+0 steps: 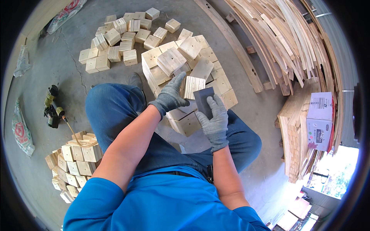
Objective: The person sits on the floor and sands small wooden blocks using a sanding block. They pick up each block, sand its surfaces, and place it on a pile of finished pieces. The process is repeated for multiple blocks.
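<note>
smoothing step: probably dressing one pale, square-edged plywood block [194, 87] with a dark grey, flat rectangular slab [204, 101] of uncertain material; actual contact between the two impossible to tell from this angle
next move: seems to call for a steady hold on the plywood block and an even, flat lay of the rectangular slab, without knocking loose pieces underneath
left hand in grey knit glove [169, 96]: partly curled, fingers along the left side of the plywood block, thumb near the lower left corner; apparently grasping it, not clenched into a fist
right hand in grey knit glove [216, 120]: closed on the rectangular slab, fingers over the right edge, thumb near the lower end
plywood block: held up between both hands, striped layered face turned upward, above a broad stack of pale wooden blocks [187, 125]
grey concrete floor [58, 69]: bearing a loose scatter of pale wooden blocks [112, 37] at upper left, a black-and-olive tool with a tan hose [52, 106] at left, and a tidier pile of pale wooden blocks [83, 168] at lower left
</note>
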`<action>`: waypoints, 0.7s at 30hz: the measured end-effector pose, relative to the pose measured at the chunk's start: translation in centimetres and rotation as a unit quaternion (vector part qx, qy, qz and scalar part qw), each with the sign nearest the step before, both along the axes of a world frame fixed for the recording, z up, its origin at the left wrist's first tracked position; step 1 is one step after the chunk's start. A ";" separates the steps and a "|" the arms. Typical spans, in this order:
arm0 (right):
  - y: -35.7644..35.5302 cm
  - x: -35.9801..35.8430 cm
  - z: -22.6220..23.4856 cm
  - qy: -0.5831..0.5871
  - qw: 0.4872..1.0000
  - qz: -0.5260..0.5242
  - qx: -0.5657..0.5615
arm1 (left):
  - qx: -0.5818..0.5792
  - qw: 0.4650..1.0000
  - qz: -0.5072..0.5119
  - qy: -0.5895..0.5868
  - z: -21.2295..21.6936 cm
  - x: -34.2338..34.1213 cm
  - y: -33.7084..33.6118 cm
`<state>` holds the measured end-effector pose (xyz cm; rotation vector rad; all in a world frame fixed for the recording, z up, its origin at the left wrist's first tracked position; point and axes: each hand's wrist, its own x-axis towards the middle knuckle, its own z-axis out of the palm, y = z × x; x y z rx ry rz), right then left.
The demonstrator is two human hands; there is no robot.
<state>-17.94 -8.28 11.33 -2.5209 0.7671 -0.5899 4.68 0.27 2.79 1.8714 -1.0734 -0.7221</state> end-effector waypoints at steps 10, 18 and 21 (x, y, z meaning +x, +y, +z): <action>-2.3 2.1 -0.7 0.080 0.993 0.025 -0.081 | 0.038 0.999 -0.019 0.023 -0.2 0.1 -0.9; -8.0 9.9 0.1 0.118 0.992 -0.046 -0.028 | 0.000 1.000 0.007 0.012 -1.5 0.1 -0.9; -7.0 8.2 -1.4 0.119 0.989 -0.068 -0.062 | 0.013 1.000 -0.012 0.025 -0.7 0.0 -1.1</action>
